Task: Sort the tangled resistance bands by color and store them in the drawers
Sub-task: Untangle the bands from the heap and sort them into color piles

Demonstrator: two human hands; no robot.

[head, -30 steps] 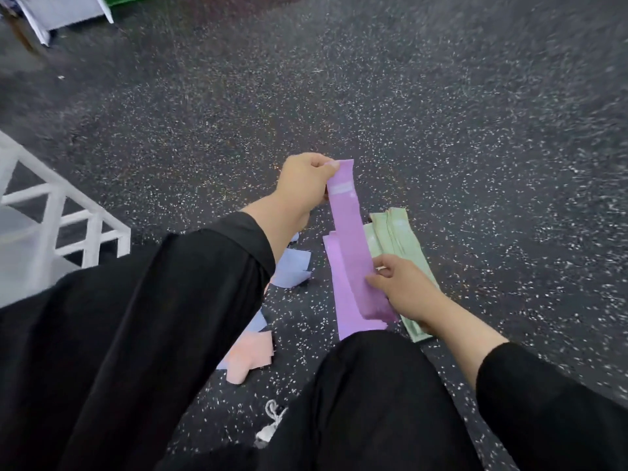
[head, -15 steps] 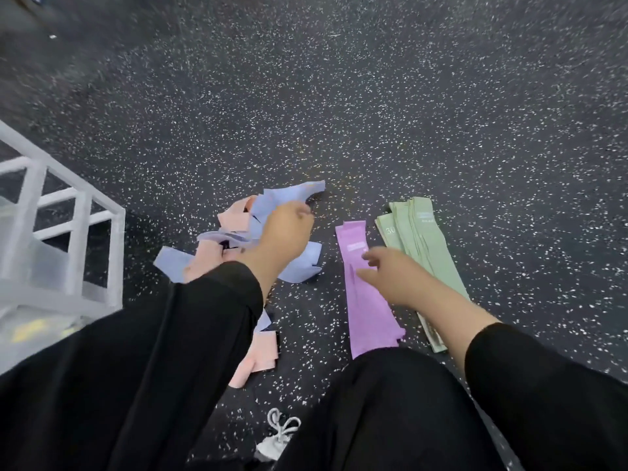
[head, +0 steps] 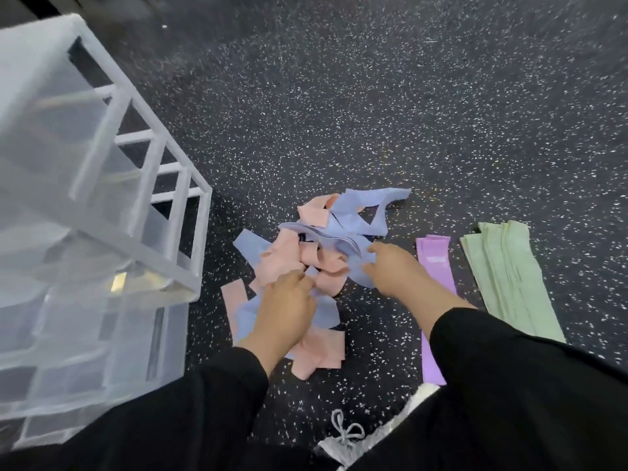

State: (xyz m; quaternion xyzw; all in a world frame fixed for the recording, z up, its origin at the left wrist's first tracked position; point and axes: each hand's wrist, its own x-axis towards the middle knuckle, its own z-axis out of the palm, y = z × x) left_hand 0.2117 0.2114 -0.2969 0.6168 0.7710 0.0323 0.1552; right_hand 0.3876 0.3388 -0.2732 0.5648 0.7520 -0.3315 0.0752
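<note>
I see both hands down in the tangled heap (head: 316, 263) of blue and pink resistance bands on the speckled dark floor (head: 373, 113). My left hand (head: 285, 311) sits on the near side of the heap, its fingers (head: 299, 278) curled into the bands, apparently pinching a blue or pink strip, though blur keeps me from telling which. My right hand (head: 394, 270) reaches into the heap's right edge, fingers bent onto a blue band (head: 360, 266); whether they actually grip it I cannot tell. Just right of the heap lies the purple band stack (head: 435, 260), flat and straight, partly covered by my right sleeve (head: 509, 368). Beside that, slightly apart, lies the green band stack (head: 506, 270), also flat. The translucent drawer unit (head: 85, 215) with a white frame stands at left, close to the heap.
</note>
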